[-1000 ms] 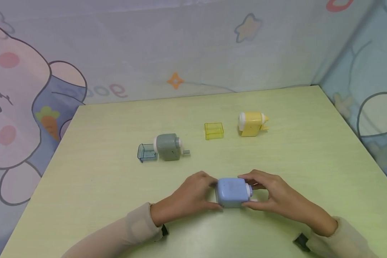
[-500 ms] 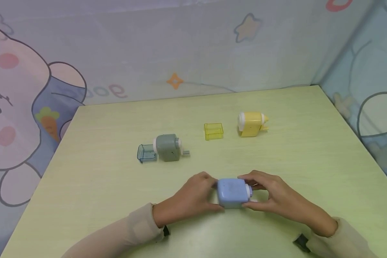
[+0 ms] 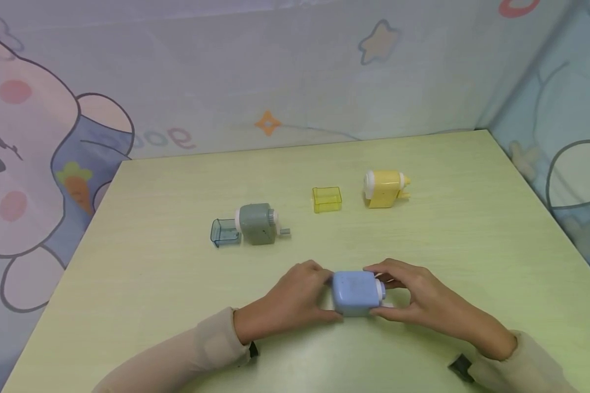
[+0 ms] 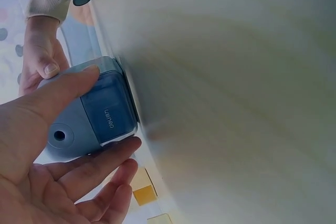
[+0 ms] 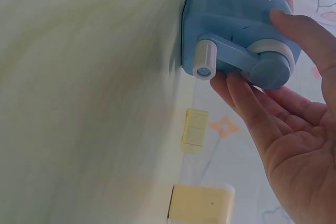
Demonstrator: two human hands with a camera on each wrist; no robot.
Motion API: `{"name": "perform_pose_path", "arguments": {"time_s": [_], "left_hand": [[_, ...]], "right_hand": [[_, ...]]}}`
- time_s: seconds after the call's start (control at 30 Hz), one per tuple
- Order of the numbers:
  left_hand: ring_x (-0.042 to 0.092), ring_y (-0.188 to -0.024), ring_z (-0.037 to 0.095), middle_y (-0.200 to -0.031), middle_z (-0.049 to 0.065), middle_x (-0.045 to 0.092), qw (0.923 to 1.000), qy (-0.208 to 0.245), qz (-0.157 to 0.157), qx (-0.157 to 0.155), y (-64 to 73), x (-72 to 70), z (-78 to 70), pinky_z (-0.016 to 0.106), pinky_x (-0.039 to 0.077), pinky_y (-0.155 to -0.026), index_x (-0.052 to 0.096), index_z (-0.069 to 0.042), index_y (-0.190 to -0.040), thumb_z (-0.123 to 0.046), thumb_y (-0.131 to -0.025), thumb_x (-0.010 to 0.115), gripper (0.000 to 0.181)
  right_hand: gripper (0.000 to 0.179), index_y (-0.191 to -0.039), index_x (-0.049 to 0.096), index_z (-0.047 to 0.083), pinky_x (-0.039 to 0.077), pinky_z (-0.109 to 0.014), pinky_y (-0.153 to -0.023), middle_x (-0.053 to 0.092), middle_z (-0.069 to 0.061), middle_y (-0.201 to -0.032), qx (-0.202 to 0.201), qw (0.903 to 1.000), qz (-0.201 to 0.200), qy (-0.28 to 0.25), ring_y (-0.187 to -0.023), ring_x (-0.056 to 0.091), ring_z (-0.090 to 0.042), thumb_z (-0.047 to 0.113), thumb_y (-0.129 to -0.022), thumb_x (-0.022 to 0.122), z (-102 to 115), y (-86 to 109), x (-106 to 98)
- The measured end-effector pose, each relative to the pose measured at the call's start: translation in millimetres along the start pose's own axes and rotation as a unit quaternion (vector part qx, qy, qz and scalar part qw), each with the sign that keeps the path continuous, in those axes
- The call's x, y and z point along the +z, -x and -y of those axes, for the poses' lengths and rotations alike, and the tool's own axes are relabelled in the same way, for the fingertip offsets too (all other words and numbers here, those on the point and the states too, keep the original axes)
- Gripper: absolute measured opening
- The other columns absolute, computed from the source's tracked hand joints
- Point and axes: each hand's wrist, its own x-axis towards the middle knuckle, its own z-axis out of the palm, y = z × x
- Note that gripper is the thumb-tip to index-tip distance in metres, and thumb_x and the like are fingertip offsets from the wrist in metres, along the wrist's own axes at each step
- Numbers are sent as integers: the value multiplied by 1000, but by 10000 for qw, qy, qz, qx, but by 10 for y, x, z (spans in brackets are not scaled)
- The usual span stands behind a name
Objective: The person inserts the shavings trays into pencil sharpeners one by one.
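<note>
A blue crank pencil sharpener [image 3: 356,290] stands upright on the table in front of the person, held from both ends. My left hand [image 3: 294,299] pinches its left end, thumb on the near side and fingers on the far side. In the left wrist view the round pencil hole [image 4: 59,135] and the dark blue shavings drawer [image 4: 109,111], seated in the body, face that palm. My right hand [image 3: 415,292] grips the crank end between thumb and fingers. The crank's pale knob [image 5: 205,59] shows in the right wrist view, with fingertips close beside the arm.
Farther back left stands a grey-green sharpener [image 3: 257,224] with its clear bluish drawer [image 3: 224,233] beside it. A yellow sharpener [image 3: 384,189] and a clear yellow drawer [image 3: 326,200] lie toward the back. A printed cloth [image 3: 216,71] rises behind the table [image 3: 142,262].
</note>
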Motion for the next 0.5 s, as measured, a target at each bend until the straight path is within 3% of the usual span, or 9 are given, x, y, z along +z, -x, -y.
{"name": "perform_pose_path", "arguments": {"time_s": [0.2, 0.5], "left_hand": [[58, -101, 16, -106, 1, 69, 9999, -155, -11, 0, 12, -12, -3, 30, 48, -89, 67, -4, -118, -48, -76, 85, 64], [57, -103, 17, -108, 0, 69, 10000, -31, 23, -29, 9, -16, 12, 30, 47, -90, 66, -4, -121, -49, -76, 84, 66]], "right_hand": [[59, -128, 58, 10, 57, -30, -79, 63, 3, -116, -14, 10000, 27, -36, -96, 67, -13, 8, -77, 87, -12, 3, 3], [61, -131, 58, 9, 57, -30, -79, 63, 2, -119, 9, 10000, 62, -20, -97, 68, -14, 10, -78, 86, -18, 11, -11]]}}
